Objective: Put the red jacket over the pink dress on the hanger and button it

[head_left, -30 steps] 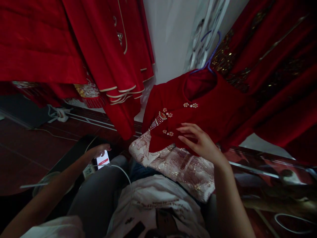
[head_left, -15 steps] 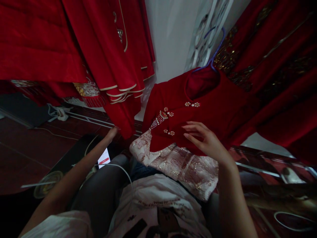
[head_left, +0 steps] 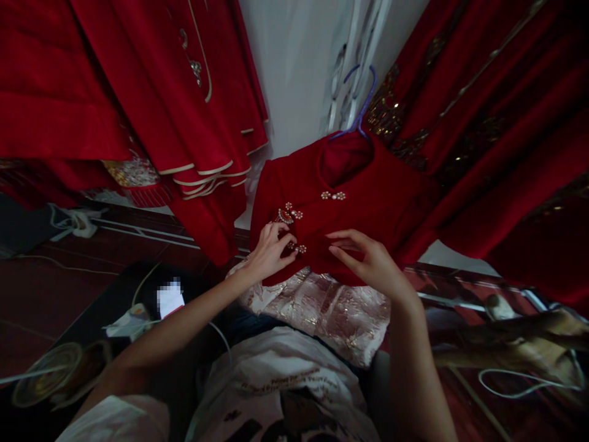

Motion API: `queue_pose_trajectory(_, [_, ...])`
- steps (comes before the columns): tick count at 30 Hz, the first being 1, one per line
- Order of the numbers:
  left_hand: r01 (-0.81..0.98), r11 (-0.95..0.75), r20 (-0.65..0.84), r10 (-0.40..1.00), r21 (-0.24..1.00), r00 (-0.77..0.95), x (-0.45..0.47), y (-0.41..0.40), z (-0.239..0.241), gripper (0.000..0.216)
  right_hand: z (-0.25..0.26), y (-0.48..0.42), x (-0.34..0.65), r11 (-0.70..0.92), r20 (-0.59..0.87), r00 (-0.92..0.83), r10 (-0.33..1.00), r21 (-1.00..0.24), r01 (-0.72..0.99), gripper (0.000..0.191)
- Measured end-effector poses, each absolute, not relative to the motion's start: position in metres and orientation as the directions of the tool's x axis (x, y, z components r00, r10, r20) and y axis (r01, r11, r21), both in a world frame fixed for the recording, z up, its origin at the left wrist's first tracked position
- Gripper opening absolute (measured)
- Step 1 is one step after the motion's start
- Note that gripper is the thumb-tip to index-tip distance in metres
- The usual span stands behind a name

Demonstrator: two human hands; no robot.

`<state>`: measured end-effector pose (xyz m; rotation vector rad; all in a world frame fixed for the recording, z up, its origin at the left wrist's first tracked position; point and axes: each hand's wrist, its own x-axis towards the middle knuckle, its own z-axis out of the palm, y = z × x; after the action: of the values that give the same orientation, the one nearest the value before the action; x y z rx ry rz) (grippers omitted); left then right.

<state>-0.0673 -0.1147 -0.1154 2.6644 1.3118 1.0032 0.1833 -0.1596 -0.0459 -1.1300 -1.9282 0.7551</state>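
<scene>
A small red velvet jacket [head_left: 386,196] hangs on a blue hanger [head_left: 356,101] in front of me, with pearl button clasps [head_left: 333,196] down its slanted front. My left hand [head_left: 271,250] pinches the front flap by the lower pearl clasp [head_left: 298,248], fingers curled on the cloth. My right hand [head_left: 370,261] rests against the jacket's lower front with fingers stretched and slightly apart, touching the fabric. A pale brocade skirt [head_left: 331,313] lies under the jacket on my lap.
Red garments [head_left: 151,104] hang at the left and darker embroidered ones [head_left: 488,135] at the right. A phone [head_left: 169,298] on a white cable, a plastic cup with a straw [head_left: 46,380] and a power strip [head_left: 76,221] lie on the dark floor at left.
My left hand rose from the phone on the floor and took hold of the jacket's front flap. The right hand stayed on the jacket. The view shifted slightly right.
</scene>
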Motion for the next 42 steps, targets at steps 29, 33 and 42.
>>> queue_pose_trajectory(29, [0.594, -0.798, 0.584, 0.533, 0.105, 0.612, -0.065, -0.110, -0.125, 0.012, -0.056, -0.152, 0.182, 0.399, 0.247, -0.372, 0.895, -0.816, 0.418, 0.025])
queue_pose_trajectory(33, [0.672, -0.731, 0.673, 0.559, 0.123, 0.485, -0.062, -0.105, -0.109, 0.021, -0.054, -0.152, 0.185, 0.393, 0.247, -0.358, 0.900, -0.815, 0.425, 0.025])
queue_pose_trajectory(42, [0.689, -0.720, 0.565, 0.537, -0.081, 0.627, -0.083, -0.051, -0.050, 0.015, -0.050, -0.155, 0.189, 0.396, 0.253, -0.349, 0.902, -0.806, 0.439, 0.026])
